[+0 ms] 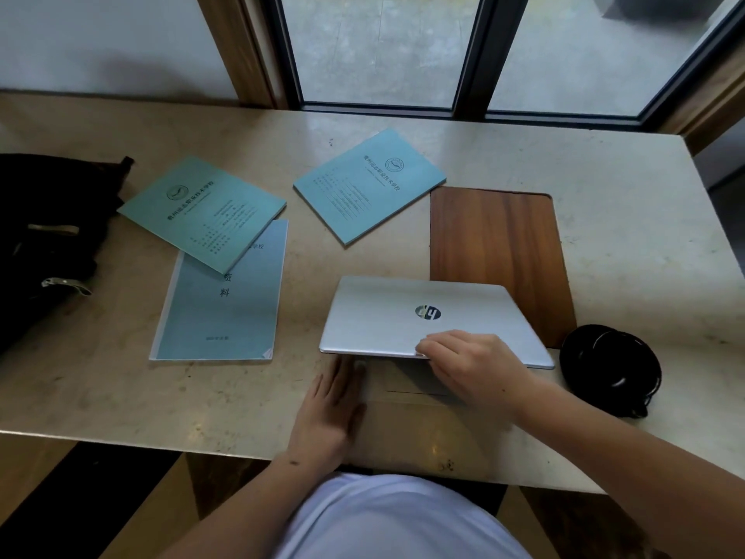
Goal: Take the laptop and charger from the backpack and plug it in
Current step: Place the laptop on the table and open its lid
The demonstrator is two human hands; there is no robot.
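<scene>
Black backpack (44, 244) at the table's left edge, its contents not visible; silver laptop (407, 316) out on the stone table (629, 244).
Three booklets (205, 211) lie between them. Left hand (328, 413) rests flat and unclenched on the laptop's base; right hand (463, 357) grips the lid's front edge, slightly lifted. A wooden board (496, 240) sits behind, the coiled black charger (610, 367) just right.

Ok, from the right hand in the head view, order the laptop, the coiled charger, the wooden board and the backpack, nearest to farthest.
From the right hand:
1. Laptop: touching, fingers on the front edge of its lid.
2. Charger: coiled, just to the right.
3. Wooden board: behind the laptop, further back.
4. Backpack: far left edge of the table.
</scene>
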